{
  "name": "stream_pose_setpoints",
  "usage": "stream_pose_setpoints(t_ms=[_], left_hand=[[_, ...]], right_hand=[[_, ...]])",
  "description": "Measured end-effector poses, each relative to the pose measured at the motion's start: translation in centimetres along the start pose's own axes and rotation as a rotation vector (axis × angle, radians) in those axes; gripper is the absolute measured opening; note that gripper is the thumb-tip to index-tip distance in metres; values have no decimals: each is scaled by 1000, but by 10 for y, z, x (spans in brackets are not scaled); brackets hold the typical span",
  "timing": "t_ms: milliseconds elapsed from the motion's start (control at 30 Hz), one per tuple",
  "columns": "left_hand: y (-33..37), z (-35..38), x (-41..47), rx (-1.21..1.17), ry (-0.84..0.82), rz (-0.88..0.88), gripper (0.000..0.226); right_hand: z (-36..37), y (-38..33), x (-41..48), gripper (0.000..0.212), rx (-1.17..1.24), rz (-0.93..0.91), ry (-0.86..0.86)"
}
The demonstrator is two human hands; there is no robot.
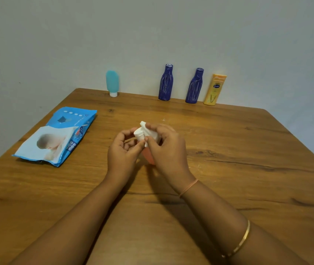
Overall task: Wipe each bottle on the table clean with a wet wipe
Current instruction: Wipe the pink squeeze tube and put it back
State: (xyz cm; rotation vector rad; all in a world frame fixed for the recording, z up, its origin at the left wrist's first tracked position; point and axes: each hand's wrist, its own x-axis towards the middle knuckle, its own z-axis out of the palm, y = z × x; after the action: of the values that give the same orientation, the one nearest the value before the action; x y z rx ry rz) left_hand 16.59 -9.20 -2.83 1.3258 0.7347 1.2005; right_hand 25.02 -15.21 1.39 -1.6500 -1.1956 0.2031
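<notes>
Orange bottle (149,157) at mid-desk (229,150): the left hand (121,150) curls round its cap end, and the right hand (168,148) pinches a white wet wipe (151,133) against it. A teal bottle (112,82), two blue bottles (165,83) and a yellow bottle (214,89) stand along the far edge.

The table (229,150) is brown with dark lines. Left of the yellow bottle (215,89), the first blue bottle (194,87) and second blue bottle (165,83) have pale streaks. The tube (112,82) is teal.

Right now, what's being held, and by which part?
The left hand and right hand hold the orange bottle at its white cap end; the right pinches a wet wipe there.
</notes>
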Motion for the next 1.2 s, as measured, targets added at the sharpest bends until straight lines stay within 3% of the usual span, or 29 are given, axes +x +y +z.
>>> stream_pose_setpoints(t_ms=[67,267,500,667,733,833,900,1000,1200], left_hand=[[-2,1,-1,-1,-59,-8,40],[-3,0,0,161,-135,110,59],[-7,-9,8,390,-159,138,63],[-9,-7,5,480,-211,188,42],[-11,-6,5,520,-228,239,37],[-14,-7,6,514,-232,254,37],[-15,-7,6,493,-212,231,37],[-14,-7,5,415,-147,155,30],[-17,-10,7,460,-221,187,24]], right_hand=[[0,0,-1,34,-37,-51,-2],[-12,8,16,36,59,110,18],[-13,8,12,29,-49,-55,22],[-21,-11,22,27,-298,-295,-216],[-23,-10,30,30,-326,-208,-260],[-24,-4,30,30,-200,-22,-186],[-22,-2,22,32,-161,4,-126],[-20,0,6,32,-229,-158,-105],[-23,23,8,37,-529,-409,-317]])
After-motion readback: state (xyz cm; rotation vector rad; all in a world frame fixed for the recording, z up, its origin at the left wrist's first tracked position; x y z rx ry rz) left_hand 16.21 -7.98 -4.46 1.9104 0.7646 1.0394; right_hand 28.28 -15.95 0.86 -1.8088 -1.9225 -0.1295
